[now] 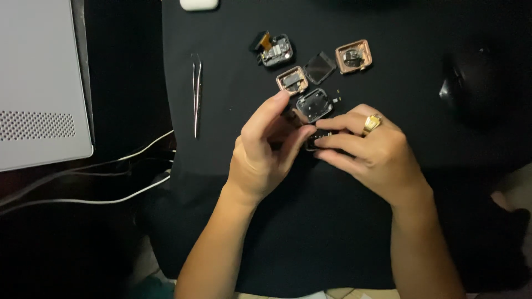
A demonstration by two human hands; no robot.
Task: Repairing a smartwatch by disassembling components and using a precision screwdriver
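Both of my hands meet over a black mat. My left hand and my right hand, which wears a gold ring, pinch a small dark square watch part between their fingertips. Just beyond the fingers lies a dark watch case with its inside facing up. Further back lie a copper-coloured case, a black square screen, a second copper-coloured case and a silver case with an orange flex cable.
Metal tweezers lie on the mat's left side. A grey laptop sits at far left with white cables running under it. A dark rounded object rests at right; a white item at the top edge.
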